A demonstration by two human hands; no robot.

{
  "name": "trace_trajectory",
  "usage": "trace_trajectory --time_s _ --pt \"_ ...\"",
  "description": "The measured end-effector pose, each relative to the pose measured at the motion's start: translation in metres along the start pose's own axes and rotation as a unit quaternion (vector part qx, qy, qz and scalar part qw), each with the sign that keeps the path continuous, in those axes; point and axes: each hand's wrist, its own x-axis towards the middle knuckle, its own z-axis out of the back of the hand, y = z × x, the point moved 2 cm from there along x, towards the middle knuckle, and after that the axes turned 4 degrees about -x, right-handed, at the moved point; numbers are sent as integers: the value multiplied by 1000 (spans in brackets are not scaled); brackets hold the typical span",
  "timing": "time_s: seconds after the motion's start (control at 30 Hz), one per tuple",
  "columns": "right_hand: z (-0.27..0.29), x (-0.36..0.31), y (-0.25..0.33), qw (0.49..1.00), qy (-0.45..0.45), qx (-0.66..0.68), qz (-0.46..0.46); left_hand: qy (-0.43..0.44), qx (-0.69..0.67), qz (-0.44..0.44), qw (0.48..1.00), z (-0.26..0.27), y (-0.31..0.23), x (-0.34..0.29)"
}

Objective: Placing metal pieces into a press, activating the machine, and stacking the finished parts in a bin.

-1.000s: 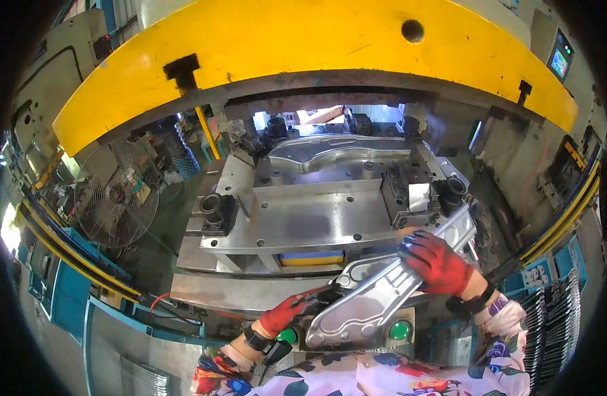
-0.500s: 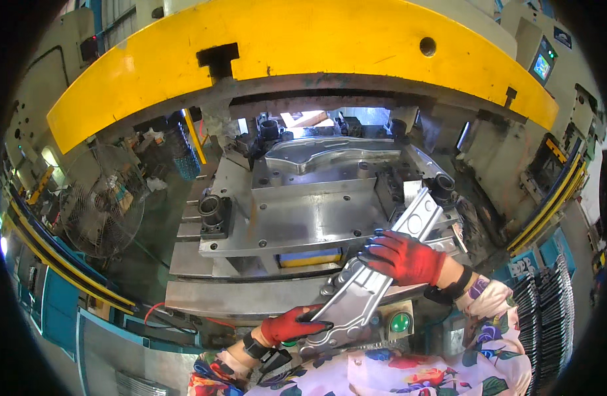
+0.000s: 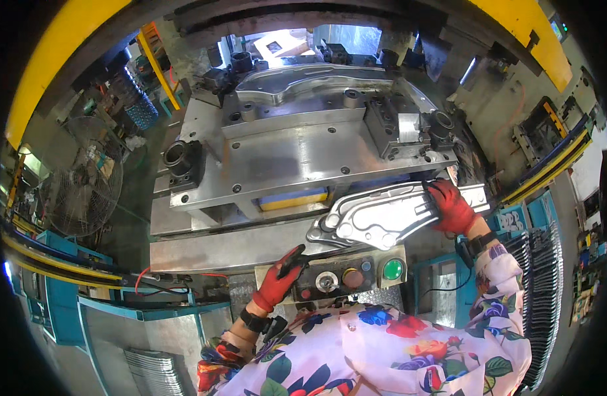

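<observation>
My right hand (image 3: 451, 208), in a red glove with dark fingertips, grips the right end of a long stamped metal bracket (image 3: 377, 218). The silvery bracket lies nearly level in front of the steel die (image 3: 290, 155), its wide end pointing left. Apart from the bracket, my left hand (image 3: 277, 280) is gloved in red too. Its fingers are stretched out toward the wide end, holding nothing. Farther back, a similarly curved metal shape (image 3: 310, 80) sits on top of the die.
Below the bracket stands a control box (image 3: 376, 290) with a green button (image 3: 392, 269) and other knobs. Yellow press parts (image 3: 59, 59) arch overhead. Many metal parts (image 3: 541, 290) are stacked at the right, more (image 3: 151, 371) at lower left. A fan (image 3: 85, 181) stands left.
The bracket has swung from steeply slanted to nearly level and moved away from my body. My left hand has let go of it. The view has tipped downward, showing the control box.
</observation>
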Motion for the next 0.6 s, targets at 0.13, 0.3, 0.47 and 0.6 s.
trace_trajectory --time_s 0.13,0.3,0.47,0.6 --pt "-18 26 -10 999 -9 50 -3 -37 18 -38 998 -5 26 10" --pt "-32 52 -7 996 74 47 -6 -80 111 -66 988 -15 31 22" --pt "-43 42 -2 997 59 7 -53 -109 83 -30 990 -9 50 18" --pt "-55 32 -3 997 20 32 -62 -124 86 -19 988 -6 61 15"
